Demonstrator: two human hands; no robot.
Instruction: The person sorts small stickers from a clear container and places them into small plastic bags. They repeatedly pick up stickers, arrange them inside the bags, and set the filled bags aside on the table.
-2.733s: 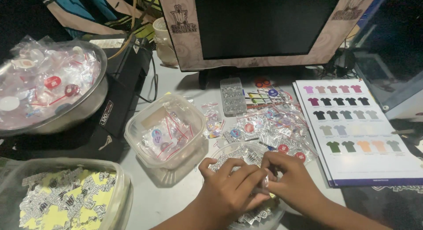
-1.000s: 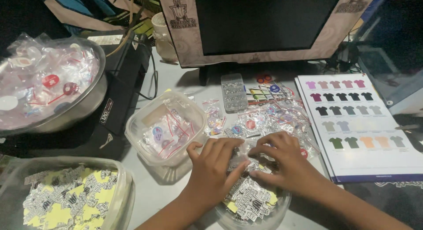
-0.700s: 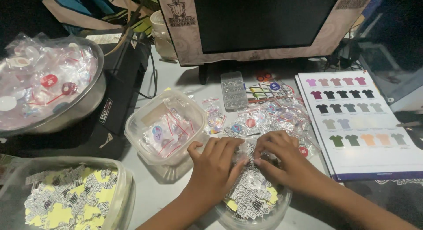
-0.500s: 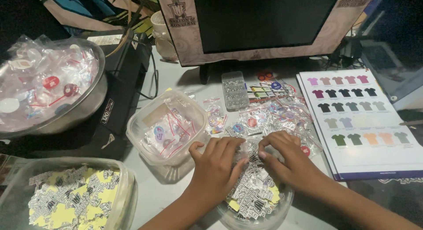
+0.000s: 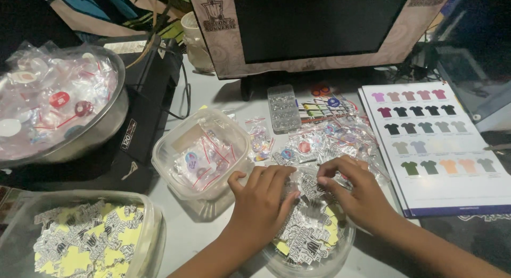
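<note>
Both hands, left hand [image 5: 262, 199] and right hand [image 5: 355, 191], pinch stickers [image 5: 307, 232] over the near clear bowl [image 5: 298, 262]; separate one piece with fingertips, keeping the rest inside.

Bare table [image 5: 213, 83] open only in a strip between square tub [image 5: 201, 153] and monitor [image 5: 319, 27]. Blocked at left edge by steel bowl [image 5: 58, 105] and black box [image 5: 141, 113]; at near-left corner by sticker tub [image 5: 80, 238]. Crowded at right edge by colour chart [image 5: 442, 145], with loose bagged badges [image 5: 324, 139] strewn mid-table.
</note>
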